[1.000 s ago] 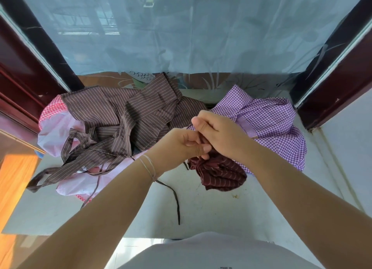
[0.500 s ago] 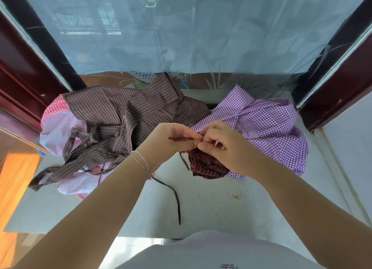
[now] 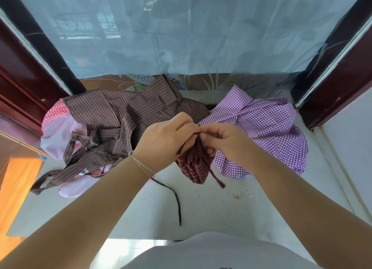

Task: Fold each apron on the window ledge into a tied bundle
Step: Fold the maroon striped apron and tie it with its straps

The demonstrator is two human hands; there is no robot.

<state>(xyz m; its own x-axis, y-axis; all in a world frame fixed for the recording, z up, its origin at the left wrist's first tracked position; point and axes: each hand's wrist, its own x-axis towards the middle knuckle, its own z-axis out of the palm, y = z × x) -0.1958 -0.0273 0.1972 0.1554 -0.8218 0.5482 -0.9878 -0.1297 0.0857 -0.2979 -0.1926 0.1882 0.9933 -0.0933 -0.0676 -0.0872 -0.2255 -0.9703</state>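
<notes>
**Tying the maroon bundle**

Head view: left hand [image 3: 163, 142] and right hand [image 3: 227, 142] meet, both pinching the strap [image 3: 213, 173] atop the maroon apron bundle [image 3: 193, 166], held just above the window ledge [image 3: 211, 206], centre. Keep strap taut, cinch knot tight against the roll. No containers; brown striped apron [image 3: 120, 115] left, purple check apron [image 3: 267, 128] right, still loose.

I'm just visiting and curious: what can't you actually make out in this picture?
- Knot on the maroon striped bundle: hidden by left hand and right hand, head view.
- Pink apron: mostly under the brown striped apron.
- Purple gingham apron label: too small.
</notes>
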